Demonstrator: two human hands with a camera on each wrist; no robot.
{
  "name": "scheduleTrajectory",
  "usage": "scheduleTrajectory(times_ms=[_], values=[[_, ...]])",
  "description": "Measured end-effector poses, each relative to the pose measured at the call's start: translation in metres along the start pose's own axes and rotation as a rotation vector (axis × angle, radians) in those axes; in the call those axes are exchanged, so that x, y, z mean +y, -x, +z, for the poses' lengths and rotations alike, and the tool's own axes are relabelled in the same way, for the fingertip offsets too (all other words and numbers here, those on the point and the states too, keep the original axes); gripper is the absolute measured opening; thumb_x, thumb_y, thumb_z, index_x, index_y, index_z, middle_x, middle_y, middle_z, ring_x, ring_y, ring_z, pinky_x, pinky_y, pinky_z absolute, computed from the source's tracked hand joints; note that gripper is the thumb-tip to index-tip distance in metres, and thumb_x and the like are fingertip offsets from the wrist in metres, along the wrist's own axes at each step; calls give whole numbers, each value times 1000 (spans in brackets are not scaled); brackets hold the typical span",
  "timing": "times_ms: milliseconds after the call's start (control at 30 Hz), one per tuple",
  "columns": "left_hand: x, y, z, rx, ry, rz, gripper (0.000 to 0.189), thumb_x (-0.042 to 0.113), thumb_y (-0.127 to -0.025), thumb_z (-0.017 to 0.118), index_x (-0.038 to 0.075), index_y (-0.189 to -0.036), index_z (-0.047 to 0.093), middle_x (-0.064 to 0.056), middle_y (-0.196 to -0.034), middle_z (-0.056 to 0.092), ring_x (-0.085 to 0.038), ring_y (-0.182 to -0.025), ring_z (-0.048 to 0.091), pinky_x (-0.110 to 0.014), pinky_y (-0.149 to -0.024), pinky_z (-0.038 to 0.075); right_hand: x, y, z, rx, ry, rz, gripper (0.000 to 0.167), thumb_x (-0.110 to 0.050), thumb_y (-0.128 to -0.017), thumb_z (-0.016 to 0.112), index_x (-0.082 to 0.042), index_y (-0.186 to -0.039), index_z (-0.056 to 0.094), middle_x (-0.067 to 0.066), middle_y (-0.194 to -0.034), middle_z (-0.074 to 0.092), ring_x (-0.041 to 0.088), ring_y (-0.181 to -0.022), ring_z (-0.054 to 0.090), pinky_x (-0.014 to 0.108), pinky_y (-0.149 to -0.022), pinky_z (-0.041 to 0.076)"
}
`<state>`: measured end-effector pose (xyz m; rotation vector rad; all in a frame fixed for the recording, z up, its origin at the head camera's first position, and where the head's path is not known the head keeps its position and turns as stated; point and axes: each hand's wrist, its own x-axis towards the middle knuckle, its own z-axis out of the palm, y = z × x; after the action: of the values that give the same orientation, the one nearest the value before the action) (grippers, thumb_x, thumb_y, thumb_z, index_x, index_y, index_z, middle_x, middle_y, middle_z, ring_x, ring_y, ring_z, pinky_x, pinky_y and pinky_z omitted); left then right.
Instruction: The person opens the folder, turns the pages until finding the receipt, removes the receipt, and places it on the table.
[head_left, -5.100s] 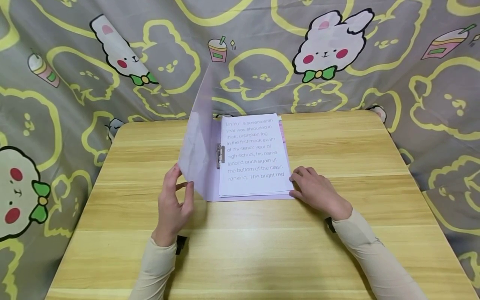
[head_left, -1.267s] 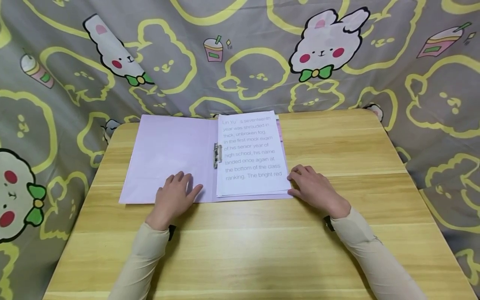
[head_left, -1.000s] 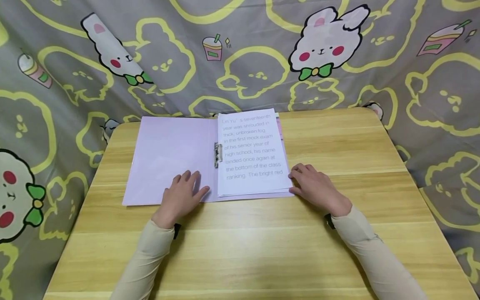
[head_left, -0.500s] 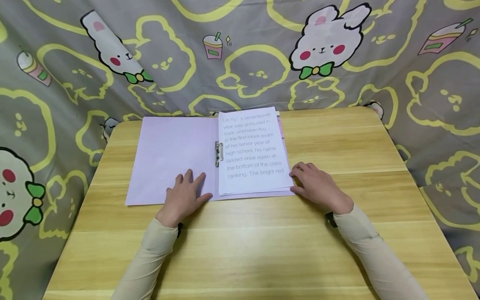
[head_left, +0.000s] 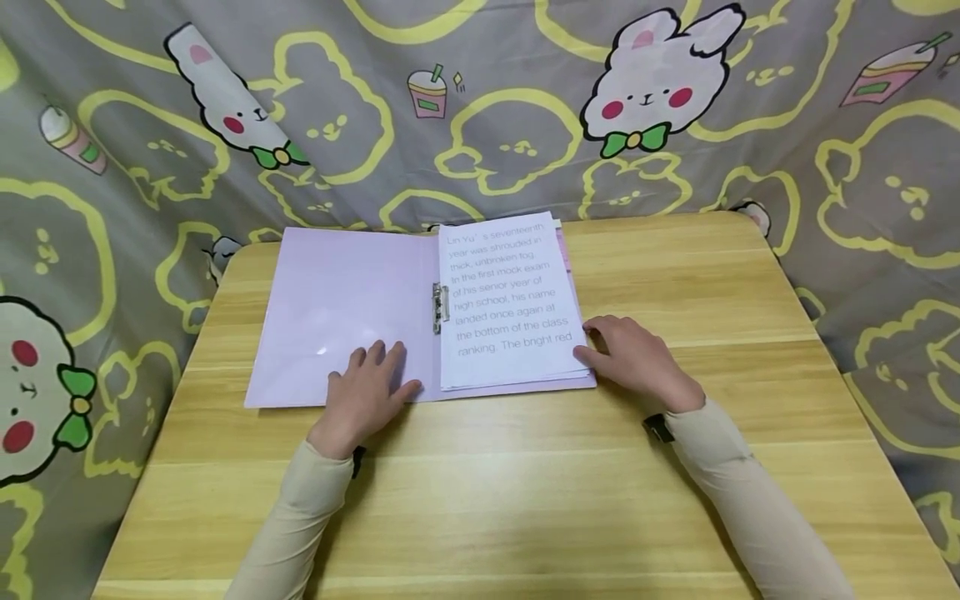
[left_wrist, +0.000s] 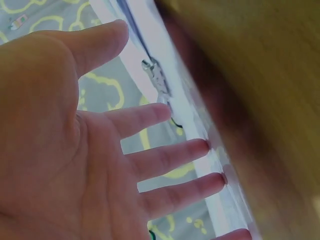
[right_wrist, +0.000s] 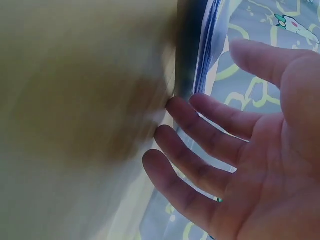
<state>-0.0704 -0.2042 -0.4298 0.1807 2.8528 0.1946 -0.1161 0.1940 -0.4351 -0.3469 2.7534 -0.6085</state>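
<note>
Because the lilac folder (head_left: 330,292) lies opened flat toward the far side of the table (head_left: 480,508), I can read the printed top sheet (head_left: 510,308) resting on its right half; the page seems turned to suit the person facing it. Beside the sheet's left edge, near the fold, I see a metal clip (head_left: 440,308), presumably set there to hold papers by that side, though from my end I cannot tell whether it grips these. Something pink (head_left: 565,254) peeks out from beneath, mostly hidden. On the folder's left half, the left hand (head_left: 363,396) has its fingers spread wide, tips touching the surface and holding nothing, I would guess to stop that half lifting. At the lower right, the right hand (head_left: 637,358) has loosely bent, parted fingers, gripping nothing I can make out; its thumb reaches the sheet's edge, probably to steady it, though I cannot tell if it presses. Farther out, beige sleeves (head_left: 303,500) come in from the near side, and a patterned cloth (head_left: 517,50) hangs behind.
</note>
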Motion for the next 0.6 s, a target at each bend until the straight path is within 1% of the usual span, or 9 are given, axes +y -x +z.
scheduleTrajectory(times_ms=[100, 167, 200, 300, 400, 533, 600], values=[[-3, 1, -3, 15, -5, 6, 74, 57, -101, 53, 13, -158, 38, -23, -157, 41, -49, -141, 39, -77, -95, 40, -2, -4, -2, 12, -15, 4, 54, -45, -99, 61, -5, -136, 60, 12, -120, 66, 29, -102, 60, 50, -79, 51], [-5, 1, -6, 33, 10, 17, 72, 56, -102, 52, 13, -158, 39, -21, -156, 43, -48, -140, 41, -75, -98, 39, -2, -5, -2, 19, -31, 7, 52, -45, -99, 61, -6, -133, 62, 10, -115, 66, 27, -97, 59, 46, -76, 50], [-7, 1, -7, 46, 21, 23, 71, 56, -102, 51, 13, -158, 39, -21, -156, 44, -48, -140, 42, -74, -99, 39, -2, -5, -2, 22, -39, 9, 50, -44, -99, 61, -6, -132, 62, 10, -114, 66, 26, -96, 59, 45, -76, 50], [-11, 1, -11, 85, 67, 42, 69, 54, -103, 50, 12, -156, 41, -20, -154, 47, -47, -139, 44, -71, -101, 39, -1, -6, -2, 29, -65, 9, 48, -42, -99, 62, -6, -131, 63, 11, -117, 67, 26, -98, 61, 46, -78, 50], [-13, 2, -15, 116, 95, 61, 67, 52, -104, 50, 10, -155, 44, -20, -153, 49, -46, -137, 47, -69, -101, 41, -1, -6, -2, 34, -84, 11, 46, -41, -99, 64, -7, -129, 64, 12, -118, 69, 27, -100, 64, 47, -80, 51], [-14, 3, -17, 135, 105, 76, 65, 50, -104, 52, 8, -153, 45, -21, -152, 50, -46, -136, 48, -68, -101, 41, -2, -8, 0, 59, -114, 11, 39, -38, -98, 66, -8, -122, 66, 8, -110, 71, 25, -94, 65, 43, -78, 50], [-15, 4, -17, 136, 102, 75, 65, 50, -103, 52, 8, -153, 46, -21, -152, 50, -46, -136, 48, -71, -104, 37, -3, -9, 0, 74, -146, 11, 34, -36, -97, 67, -8, -118, 68, 6, -105, 72, 22, -91, 64, 39, -77, 49]])
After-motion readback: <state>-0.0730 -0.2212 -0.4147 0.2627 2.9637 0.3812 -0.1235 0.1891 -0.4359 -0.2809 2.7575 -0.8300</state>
